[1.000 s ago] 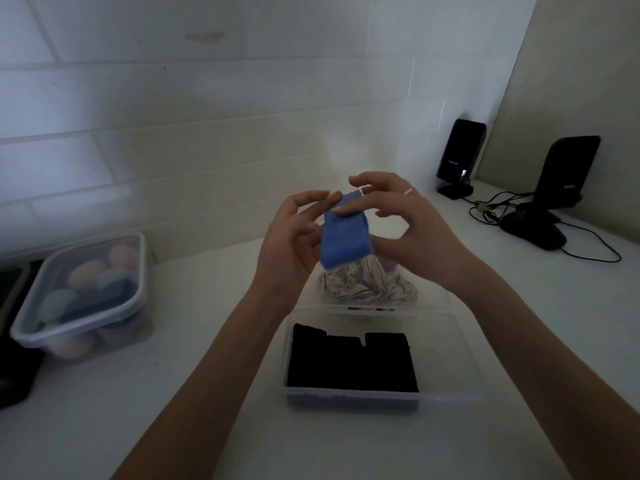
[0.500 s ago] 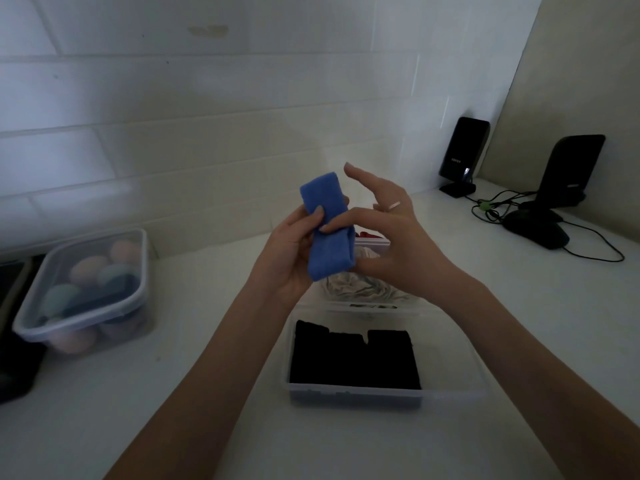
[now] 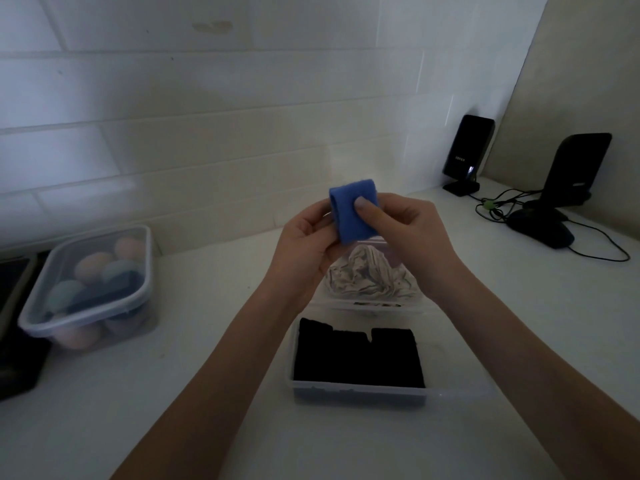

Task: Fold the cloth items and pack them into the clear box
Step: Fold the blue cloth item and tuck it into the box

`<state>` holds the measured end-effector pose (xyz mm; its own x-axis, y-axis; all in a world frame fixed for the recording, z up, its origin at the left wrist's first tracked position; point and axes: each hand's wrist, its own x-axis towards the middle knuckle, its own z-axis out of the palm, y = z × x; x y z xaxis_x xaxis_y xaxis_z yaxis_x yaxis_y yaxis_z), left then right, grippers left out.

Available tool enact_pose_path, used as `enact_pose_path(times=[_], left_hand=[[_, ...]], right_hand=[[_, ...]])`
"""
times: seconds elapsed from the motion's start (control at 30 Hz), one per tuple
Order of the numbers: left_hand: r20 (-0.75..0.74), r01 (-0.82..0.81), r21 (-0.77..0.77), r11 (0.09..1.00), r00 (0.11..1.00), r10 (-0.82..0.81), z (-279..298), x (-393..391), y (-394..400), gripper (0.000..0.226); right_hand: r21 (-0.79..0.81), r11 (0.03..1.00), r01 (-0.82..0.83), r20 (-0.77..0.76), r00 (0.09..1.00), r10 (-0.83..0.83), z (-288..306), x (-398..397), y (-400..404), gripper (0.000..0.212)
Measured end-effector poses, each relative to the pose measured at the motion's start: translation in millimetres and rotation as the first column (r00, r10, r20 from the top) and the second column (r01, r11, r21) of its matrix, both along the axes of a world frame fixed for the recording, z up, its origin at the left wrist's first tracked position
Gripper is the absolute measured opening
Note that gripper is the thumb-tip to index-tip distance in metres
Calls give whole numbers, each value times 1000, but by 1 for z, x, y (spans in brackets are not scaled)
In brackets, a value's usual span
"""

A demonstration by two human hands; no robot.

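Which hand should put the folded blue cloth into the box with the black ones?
Probably the right hand. Its thumb pinches the blue cloth, and the clear box's bare space beside the black cloths lies on its side. The left hand only steadies the cloth's edge.

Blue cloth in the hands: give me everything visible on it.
The blue fuzzy cloth band looks like soft terry or fleece, folded over into a short thick pad with a rounded fold along its top and left edge. It is held upright in the air above the far clear plastic box of crumpled pale fabric. The left hand holds its left side; the right hand pinches it, thumb pressed on the front.
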<state>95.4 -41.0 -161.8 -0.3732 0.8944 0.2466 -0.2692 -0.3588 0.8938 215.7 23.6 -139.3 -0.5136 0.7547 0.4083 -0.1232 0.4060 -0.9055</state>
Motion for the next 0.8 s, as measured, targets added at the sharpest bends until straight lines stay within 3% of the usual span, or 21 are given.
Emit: enact_pose_path(times=[0.3,0.47,0.6,0.8], left_hand=[[-141,-47,-68,997,989,37,1,5,-1,29],[-24,-18,-125,992,1000,16,4,14,1,20],[-239,-173,-71,982,959,152,-2,13,1,8],[-323,-252,24,967,914,246,-2,8,-1,4]], right_hand=[[22,998,58,-16,998,-58,-1,1,9,20],[78,997,21,-28,999,-19,3,5,7,25],[119,993,1,-18,1000,1,1,2,6,21],[198,979,56,154,984,-87,-5,-3,9,13]])
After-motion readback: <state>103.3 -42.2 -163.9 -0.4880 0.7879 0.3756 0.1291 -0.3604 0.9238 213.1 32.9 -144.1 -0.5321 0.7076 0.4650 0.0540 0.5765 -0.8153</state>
